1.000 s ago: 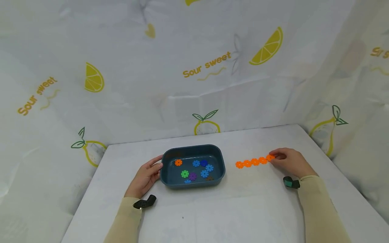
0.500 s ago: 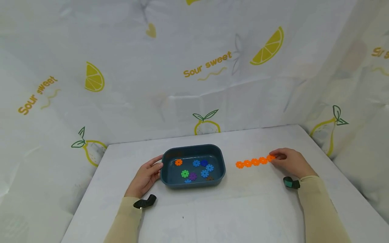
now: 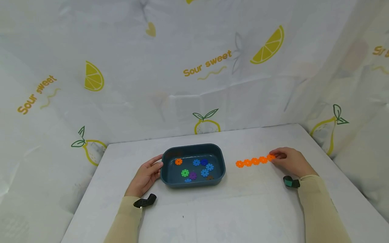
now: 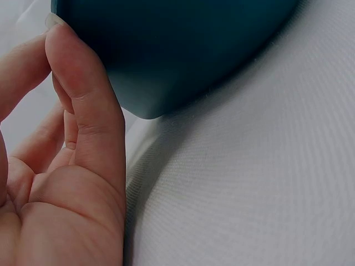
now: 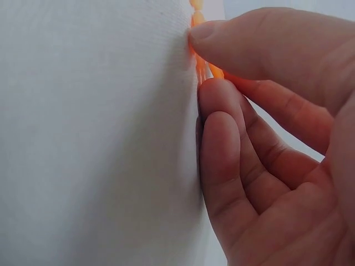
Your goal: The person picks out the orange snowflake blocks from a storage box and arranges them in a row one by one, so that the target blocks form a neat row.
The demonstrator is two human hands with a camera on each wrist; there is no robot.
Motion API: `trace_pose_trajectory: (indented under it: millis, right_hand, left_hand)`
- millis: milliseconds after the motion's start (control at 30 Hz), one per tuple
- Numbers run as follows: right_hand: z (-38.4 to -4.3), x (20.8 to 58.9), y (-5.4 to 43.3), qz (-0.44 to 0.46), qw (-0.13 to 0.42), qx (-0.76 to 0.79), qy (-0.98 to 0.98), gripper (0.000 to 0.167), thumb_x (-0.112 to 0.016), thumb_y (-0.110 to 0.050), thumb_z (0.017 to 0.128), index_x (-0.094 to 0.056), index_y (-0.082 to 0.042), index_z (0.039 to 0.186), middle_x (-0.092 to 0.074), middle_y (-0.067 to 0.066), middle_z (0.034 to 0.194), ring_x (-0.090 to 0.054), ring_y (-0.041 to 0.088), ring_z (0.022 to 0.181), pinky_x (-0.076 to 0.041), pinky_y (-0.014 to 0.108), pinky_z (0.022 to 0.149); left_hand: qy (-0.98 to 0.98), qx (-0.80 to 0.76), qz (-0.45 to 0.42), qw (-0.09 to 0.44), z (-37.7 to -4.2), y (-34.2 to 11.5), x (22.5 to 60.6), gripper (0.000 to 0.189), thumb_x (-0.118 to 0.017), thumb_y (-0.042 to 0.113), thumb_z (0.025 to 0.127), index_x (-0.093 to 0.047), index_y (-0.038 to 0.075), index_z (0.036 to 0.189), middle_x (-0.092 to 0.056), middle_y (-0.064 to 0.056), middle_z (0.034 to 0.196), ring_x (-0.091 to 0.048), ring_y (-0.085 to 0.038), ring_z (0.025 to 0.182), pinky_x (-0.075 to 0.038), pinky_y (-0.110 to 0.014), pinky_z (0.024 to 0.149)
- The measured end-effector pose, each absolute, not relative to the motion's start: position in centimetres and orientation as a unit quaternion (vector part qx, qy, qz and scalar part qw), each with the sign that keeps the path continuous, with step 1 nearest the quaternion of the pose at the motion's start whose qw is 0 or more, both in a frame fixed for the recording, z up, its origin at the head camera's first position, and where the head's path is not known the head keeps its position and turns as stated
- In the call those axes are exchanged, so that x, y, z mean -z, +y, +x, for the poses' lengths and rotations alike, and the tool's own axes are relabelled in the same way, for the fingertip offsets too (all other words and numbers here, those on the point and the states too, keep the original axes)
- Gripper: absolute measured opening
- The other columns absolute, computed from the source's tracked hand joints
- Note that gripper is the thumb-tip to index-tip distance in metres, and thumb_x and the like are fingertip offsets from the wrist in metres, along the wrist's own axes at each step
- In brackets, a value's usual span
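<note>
At the left end of a dark teal plastic tray (image 3: pixel 194 186), my left hand (image 3: pixel 146 177) holds its rim, thumb in front and fingers reaching behind. In the left wrist view the thumb (image 4: pixel 80 72) lies against the tray's wall (image 4: pixel 183 50). My right hand (image 3: pixel 293 162) pinches the rightmost orange notched disc (image 3: pixel 270 157) between thumb and fingers. That disc ends a slanting row of several orange notched discs (image 3: pixel 255 161) beside the tray. The right wrist view shows the row almost edge-on, partly hidden by the thumb (image 5: pixel 222 36).
Inside the tray lie several loose notched discs: one orange (image 3: pixel 178 162), one green (image 3: pixel 185 173), one purple (image 3: pixel 192 175), one brown (image 3: pixel 210 178) and several blue ones (image 3: pixel 205 172). A white-covered table (image 3: pixel 231 212) meets a lemon-print cloth (image 3: pixel 136 111) at the back and sides.
</note>
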State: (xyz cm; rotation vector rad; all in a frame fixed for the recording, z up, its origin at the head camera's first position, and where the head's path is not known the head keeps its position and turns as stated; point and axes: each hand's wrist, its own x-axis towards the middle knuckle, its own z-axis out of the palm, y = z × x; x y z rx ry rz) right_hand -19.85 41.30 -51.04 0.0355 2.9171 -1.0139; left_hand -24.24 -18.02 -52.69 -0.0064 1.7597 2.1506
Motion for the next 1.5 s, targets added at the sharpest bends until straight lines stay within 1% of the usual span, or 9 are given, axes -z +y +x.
trace_pose_trajectory:
  millis: [433,700,833,1000,1100,1200,1267,1367,1500]
  right_hand:
    - [-20.2,50.0,40.3,-0.002,0.031,0.32,0.947,0.043,-0.077,-0.03,0.1,-0.072,-0.005,0.135,-0.075,0.018,0.124,-0.067,0.032,0.111,-0.053,0.045,0.093]
    - [-20.8,49.9,39.7,-0.012,0.028,0.324,0.946,0.046,-0.078,-0.032,0.1,-0.071,-0.005,0.137,-0.075,0.016,0.124,-0.067,0.026,0.109,-0.052,0.034,0.09]
    - [-20.6,49.8,39.8,-0.013,0.025,0.316,0.948,0.048,-0.078,-0.036,0.1,-0.071,-0.006,0.137,-0.076,0.014,0.123,-0.068,0.025,0.109,-0.052,0.034,0.089]
    - [-20.6,49.2,39.9,-0.014,0.011,0.301,0.953,0.052,-0.079,-0.039,0.099,-0.071,-0.006,0.137,-0.076,0.017,0.123,-0.069,0.029,0.11,-0.053,0.036,0.087]
    - [-20.2,48.5,39.4,-0.02,0.005,0.306,0.952,0.055,-0.079,-0.042,0.1,-0.07,-0.005,0.14,-0.074,0.02,0.128,-0.068,0.034,0.113,-0.054,0.032,0.083]
    - [-19.8,47.4,38.1,-0.027,0.007,0.322,0.946,0.056,-0.077,-0.043,0.101,-0.068,-0.007,0.143,-0.072,0.02,0.131,-0.066,0.036,0.117,-0.055,0.031,0.082]
    - [-20.0,46.4,36.8,-0.041,0.008,0.326,0.944,0.055,-0.077,-0.043,0.101,-0.067,-0.008,0.143,-0.073,0.017,0.129,-0.067,0.035,0.118,-0.056,0.032,0.084]
    - [-21.3,44.8,33.7,-0.073,0.017,0.329,0.941,0.053,-0.077,-0.04,0.101,-0.068,-0.01,0.143,-0.074,0.015,0.128,-0.068,0.033,0.117,-0.06,0.037,0.089]
    - [-23.7,42.8,28.5,-0.125,0.026,0.329,0.936,0.045,-0.078,-0.031,0.101,-0.07,-0.011,0.14,-0.075,0.015,0.129,-0.071,0.03,0.113,-0.062,0.047,0.097]
  left_hand:
    - [0.618,-0.766,-0.008,0.176,-23.8,-18.9,52.7,0.06,-0.072,0.023,0.106,-0.049,0.014,0.161,-0.072,0.001,0.114,-0.066,-0.009,0.089,-0.061,-0.021,0.081]
    - [0.622,-0.764,-0.012,0.168,-23.5,-19.6,52.1,0.059,-0.07,0.021,0.108,-0.048,0.013,0.162,-0.071,0.002,0.109,-0.065,-0.008,0.088,-0.06,-0.02,0.079]
    - [0.626,-0.761,-0.012,0.168,-23.3,-19.8,52.0,0.057,-0.069,0.022,0.108,-0.049,0.014,0.161,-0.07,0.002,0.109,-0.064,-0.008,0.088,-0.059,-0.019,0.078]
    - [0.634,-0.755,-0.01,0.166,-23.7,-19.3,51.8,0.057,-0.071,0.024,0.107,-0.051,0.016,0.16,-0.068,0.0,0.11,-0.062,-0.01,0.089,-0.058,-0.02,0.079]
    - [0.634,-0.755,-0.011,0.165,-23.9,-18.8,51.8,0.056,-0.072,0.023,0.106,-0.053,0.016,0.158,-0.067,-0.001,0.107,-0.061,-0.011,0.088,-0.057,-0.02,0.077]
    - [0.633,-0.755,-0.01,0.172,-24.1,-18.2,51.9,0.055,-0.073,0.022,0.105,-0.055,0.017,0.157,-0.067,0.0,0.105,-0.06,-0.011,0.087,-0.056,-0.02,0.076]
    - [0.629,-0.757,-0.006,0.176,-24.2,-17.9,51.9,0.056,-0.073,0.022,0.106,-0.054,0.016,0.158,-0.067,0.001,0.104,-0.06,-0.01,0.086,-0.056,-0.019,0.076]
    - [0.628,-0.759,-0.004,0.172,-24.2,-17.6,52.0,0.055,-0.072,0.02,0.106,-0.055,0.016,0.157,-0.068,0.002,0.102,-0.06,-0.009,0.084,-0.056,-0.019,0.075]
    - [0.631,-0.758,-0.004,0.167,-24.2,-17.5,52.2,0.053,-0.073,0.019,0.106,-0.056,0.016,0.156,-0.069,0.004,0.101,-0.06,-0.008,0.083,-0.056,-0.019,0.075]
